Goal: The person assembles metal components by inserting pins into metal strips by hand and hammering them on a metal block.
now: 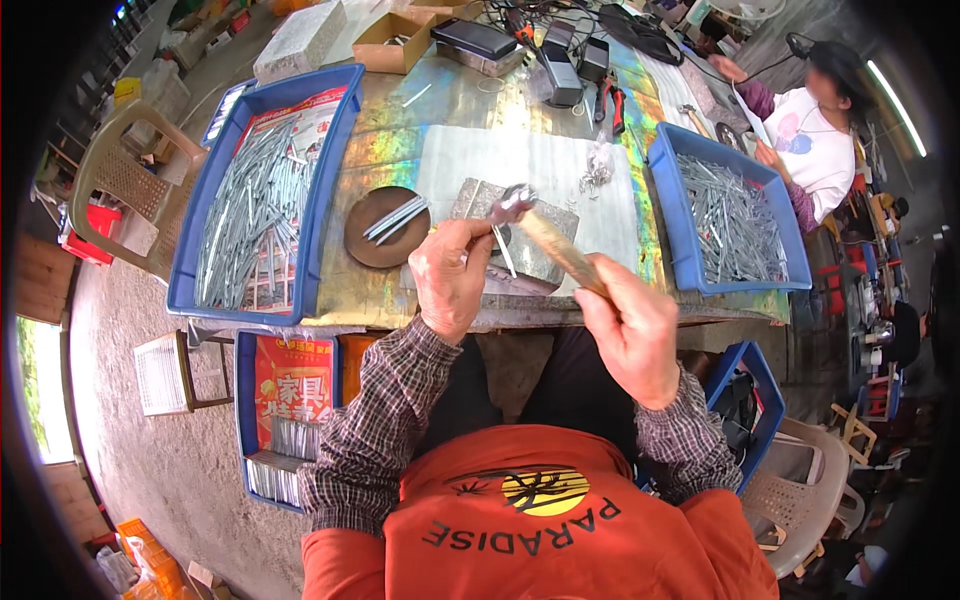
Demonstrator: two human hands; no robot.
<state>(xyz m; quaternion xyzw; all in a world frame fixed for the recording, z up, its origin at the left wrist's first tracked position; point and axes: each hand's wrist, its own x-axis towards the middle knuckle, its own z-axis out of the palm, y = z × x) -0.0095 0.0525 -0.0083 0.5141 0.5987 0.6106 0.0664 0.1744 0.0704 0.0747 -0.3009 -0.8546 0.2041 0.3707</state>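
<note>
My right hand grips the wooden handle of a hammer, its metal head raised over a flat metal block on the table. My left hand is closed in a pinch beside the hammer head. From its fingertips a thin metal strip slants down over the metal block. The hammer head partly covers the strip's upper end, so I cannot tell whether they touch. Left of the block lies a round brown dish with several metal strips across it.
A blue tray of long metal strips stands on the left, another blue tray of metal pieces on the right. Pliers, black boxes and a cardboard box lie at the back. A person sits far right.
</note>
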